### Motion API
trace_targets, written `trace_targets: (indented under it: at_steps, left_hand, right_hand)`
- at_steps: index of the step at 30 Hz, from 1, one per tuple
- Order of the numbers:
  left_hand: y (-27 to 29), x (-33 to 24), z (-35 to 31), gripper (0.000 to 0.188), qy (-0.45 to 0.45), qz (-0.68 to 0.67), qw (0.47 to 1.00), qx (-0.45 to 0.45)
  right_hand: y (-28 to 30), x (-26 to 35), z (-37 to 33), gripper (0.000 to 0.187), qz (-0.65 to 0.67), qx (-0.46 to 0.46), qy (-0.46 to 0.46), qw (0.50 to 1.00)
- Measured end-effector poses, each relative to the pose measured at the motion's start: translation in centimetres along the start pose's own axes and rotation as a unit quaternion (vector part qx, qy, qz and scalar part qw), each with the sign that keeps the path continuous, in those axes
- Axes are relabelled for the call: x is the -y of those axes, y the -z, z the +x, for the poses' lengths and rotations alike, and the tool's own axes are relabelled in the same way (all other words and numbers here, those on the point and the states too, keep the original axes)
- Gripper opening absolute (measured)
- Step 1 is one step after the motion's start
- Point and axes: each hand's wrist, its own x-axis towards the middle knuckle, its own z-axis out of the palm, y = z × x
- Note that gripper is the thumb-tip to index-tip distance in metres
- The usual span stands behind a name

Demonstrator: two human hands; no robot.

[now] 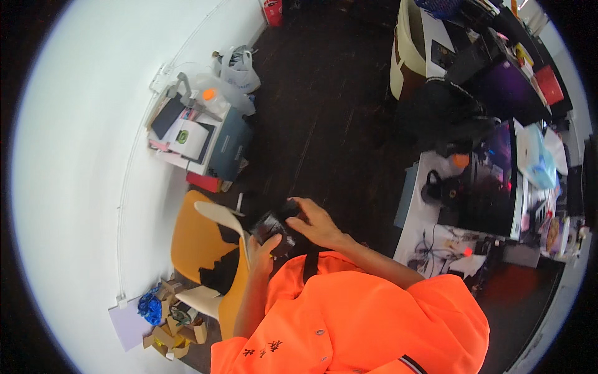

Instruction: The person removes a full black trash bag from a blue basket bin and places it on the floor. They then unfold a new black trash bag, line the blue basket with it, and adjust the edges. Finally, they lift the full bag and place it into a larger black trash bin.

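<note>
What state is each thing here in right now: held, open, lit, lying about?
Small black device: held in both hands, over the lap.
Left hand: gripping the device from below, thumb on top.
Right hand: fingers resting on the device's upper edge.
Orange chair: empty of a sitter, dark cloth lying on its seat.
Monitor: lit.
White plastic bag: standing open by the wall.
Cardboard scraps: scattered on the floor.

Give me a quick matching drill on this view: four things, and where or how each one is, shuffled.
Things:
1. black device
2. yellow chair
3. white bag
4. monitor

Places:
A. on the desk at the person's right
B. held in both hands
C. by the white wall, far side of the room
D. just left of the person, black cloth on its seat

Pairs: 1-B, 2-D, 3-C, 4-A
</note>
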Motion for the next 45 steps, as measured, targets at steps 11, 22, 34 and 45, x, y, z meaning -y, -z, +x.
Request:
trace_targets:
  at_steps: [11, 22, 34, 45]
  left_hand:
    - [-4.4, -4.4, 24.4, 0.033, 0.020, -0.124, 0.992, 0.015]
    - [-17.6, -17.1, 51.5, 0.045, 0.096, 0.022, 0.990, 0.101]
    - [-36.2, -23.9, 77.4, 0.073, 0.062, 0.070, 0.978, 0.186]
    - [-48.7, -29.1, 101.2, 0.048, 0.233, 0.062, 0.963, 0.124]
  right_hand:
    - [3.8, -7.9, 27.7, 0.022, 0.034, 0.056, -0.026, 0.998]
    - [19.1, -8.4, 49.1, 0.019, 0.187, -0.049, -0.164, 0.967]
    - [36.1, -13.1, 72.7, 0.017, 0.107, -0.090, -0.197, 0.970]
    - [49.2, -21.7, 90.5, 0.027, 0.281, -0.205, -0.309, 0.885]
